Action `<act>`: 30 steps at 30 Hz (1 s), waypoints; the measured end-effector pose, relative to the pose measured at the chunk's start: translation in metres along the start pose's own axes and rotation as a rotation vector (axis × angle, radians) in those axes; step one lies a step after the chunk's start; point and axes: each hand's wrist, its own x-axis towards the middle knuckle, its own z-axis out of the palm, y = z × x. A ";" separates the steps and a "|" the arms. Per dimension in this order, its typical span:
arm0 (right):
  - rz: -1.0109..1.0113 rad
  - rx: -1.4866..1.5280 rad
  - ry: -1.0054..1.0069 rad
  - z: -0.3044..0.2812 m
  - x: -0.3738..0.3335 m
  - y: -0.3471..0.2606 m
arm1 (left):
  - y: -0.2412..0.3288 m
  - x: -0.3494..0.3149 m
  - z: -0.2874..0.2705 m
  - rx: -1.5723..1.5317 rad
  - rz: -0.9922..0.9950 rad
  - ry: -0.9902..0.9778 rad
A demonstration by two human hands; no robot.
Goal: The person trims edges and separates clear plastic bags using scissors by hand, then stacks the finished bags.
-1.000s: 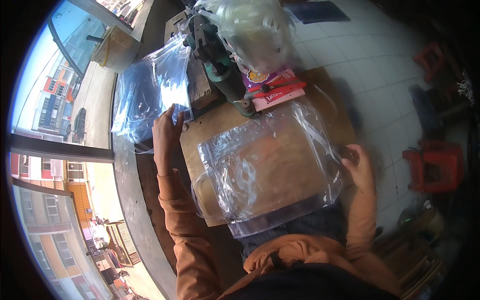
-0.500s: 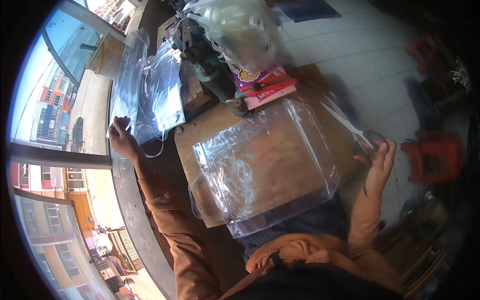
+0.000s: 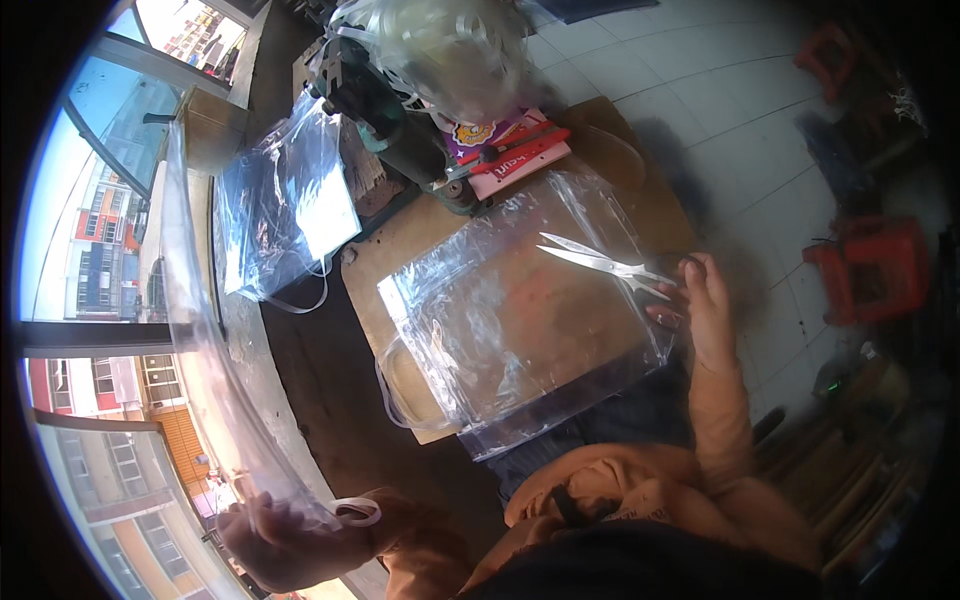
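Observation:
My left hand (image 3: 290, 540) is low at the left, closed on the end of a long clear plastic bag (image 3: 195, 290) that stretches up along the window side. A pale loop handle shows by its wrist. My right hand (image 3: 705, 310) grips a pair of scissors (image 3: 600, 262) by the handles, blades parted and pointing left over another clear plastic bag (image 3: 520, 330). That bag lies flat on a brown board (image 3: 365, 275), its near edge reaching my lap and a loop handle sticking out at its left.
Left of a dark green hand press (image 3: 385, 135) lies a stack of clear bags (image 3: 285, 205). Behind sits a bundle of translucent strips (image 3: 440, 50). A pink and purple box (image 3: 520, 165) carries a red-handled tool. Red stools (image 3: 870, 270) stand on the tiled floor at right.
My left hand has drawn a clear bag off the stack, down and toward me. The scissors in my right hand have swung left over the flat bag.

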 end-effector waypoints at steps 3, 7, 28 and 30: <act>-0.343 -0.830 -0.034 -0.017 0.001 0.015 | 0.015 -0.080 -0.018 -0.497 0.012 -0.304; -0.506 -0.750 -0.146 0.024 -0.033 -0.034 | 0.036 -0.149 -0.018 -0.956 0.040 -0.709; 0.404 0.260 -0.701 0.038 -0.057 -0.046 | 0.063 -0.174 0.002 -1.155 0.197 -0.933; 0.395 0.269 -0.691 0.041 -0.058 -0.049 | 0.061 -0.173 0.002 -1.151 0.223 -0.956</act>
